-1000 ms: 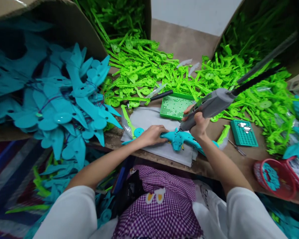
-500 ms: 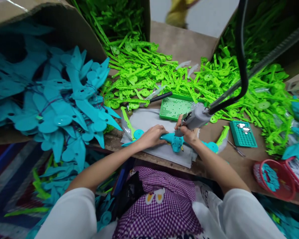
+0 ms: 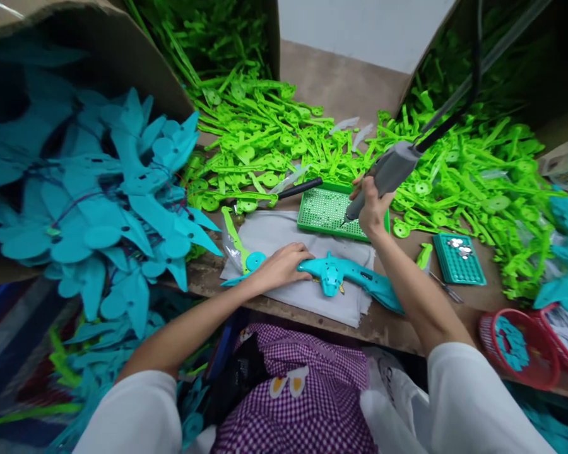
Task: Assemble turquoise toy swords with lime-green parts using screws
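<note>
My left hand (image 3: 286, 268) is closed on the left part of a blue plastic toy piece (image 3: 330, 277), which lies on a grey cloth (image 3: 269, 230). A small head-like lump stands out at the piece's middle, and its right part runs under my right forearm. In my right hand (image 3: 373, 205) is a grey electric screwdriver (image 3: 395, 165), tilted, with a cable from its top. Its bit points down over the green perforated tray (image 3: 319, 211); whether the tip touches the tray, I cannot tell. Beside my left hand lies a lime-green part with a blue disc (image 3: 255, 260).
Lime-green parts (image 3: 265, 148) heap across the back of the bench. Blue pieces with wires (image 3: 137, 183) spill from a cardboard box at left. On the right are a teal tray with metal discs (image 3: 459, 258) and a red basket (image 3: 520, 347). A black-handled tool (image 3: 300, 188) lies behind the cloth.
My right hand has lifted the screwdriver off the blue toy piece and moved it up and away, over the green tray. My left hand stays on the piece.
</note>
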A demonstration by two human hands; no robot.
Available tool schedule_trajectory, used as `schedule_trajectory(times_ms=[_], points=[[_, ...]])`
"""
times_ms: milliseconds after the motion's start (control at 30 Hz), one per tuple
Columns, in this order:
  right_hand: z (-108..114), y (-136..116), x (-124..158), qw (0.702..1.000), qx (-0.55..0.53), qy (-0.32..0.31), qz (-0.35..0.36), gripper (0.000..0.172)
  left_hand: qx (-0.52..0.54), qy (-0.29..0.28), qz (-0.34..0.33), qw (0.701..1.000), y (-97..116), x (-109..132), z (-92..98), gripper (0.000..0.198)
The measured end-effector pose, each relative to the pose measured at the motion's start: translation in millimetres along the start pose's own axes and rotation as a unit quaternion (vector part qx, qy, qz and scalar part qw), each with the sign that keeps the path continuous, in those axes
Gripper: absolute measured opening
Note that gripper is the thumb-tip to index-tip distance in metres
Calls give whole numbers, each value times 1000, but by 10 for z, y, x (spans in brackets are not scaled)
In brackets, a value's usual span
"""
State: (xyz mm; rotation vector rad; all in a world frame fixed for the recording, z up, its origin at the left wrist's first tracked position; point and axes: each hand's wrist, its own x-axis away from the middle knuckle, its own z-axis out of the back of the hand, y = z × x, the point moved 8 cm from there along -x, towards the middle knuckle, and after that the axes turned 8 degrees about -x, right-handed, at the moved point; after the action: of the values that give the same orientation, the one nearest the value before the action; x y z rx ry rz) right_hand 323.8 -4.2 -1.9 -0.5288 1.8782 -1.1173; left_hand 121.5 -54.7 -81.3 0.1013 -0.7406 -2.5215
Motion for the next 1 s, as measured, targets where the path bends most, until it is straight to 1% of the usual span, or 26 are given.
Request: schedule_trajectory(times_ms=[200, 367, 567, 700, 867, 1000], points=[[-10, 73, 59, 1000, 12, -11, -14, 42, 4, -12, 6, 1000, 26, 0, 23, 34], [-13, 128, 62, 999, 10, -15, -27, 43, 5, -13, 3, 1000, 33, 8, 29, 36], [-16, 85, 102, 999, -5, -15, -31, 38, 8, -7, 1, 1000, 7, 19, 16, 38], [-7, -40, 70, 1000, -18, -1, -23, 40, 6, -4, 2, 1000, -6, 19, 12, 36], [73, -314, 19, 999, -50, 22, 2, 39, 5, -8, 14, 1000, -15, 24, 9, 38], [209, -567, 165, 996, -84, 36, 11, 36, 11, -6, 23, 1000, -19, 25, 38, 47]])
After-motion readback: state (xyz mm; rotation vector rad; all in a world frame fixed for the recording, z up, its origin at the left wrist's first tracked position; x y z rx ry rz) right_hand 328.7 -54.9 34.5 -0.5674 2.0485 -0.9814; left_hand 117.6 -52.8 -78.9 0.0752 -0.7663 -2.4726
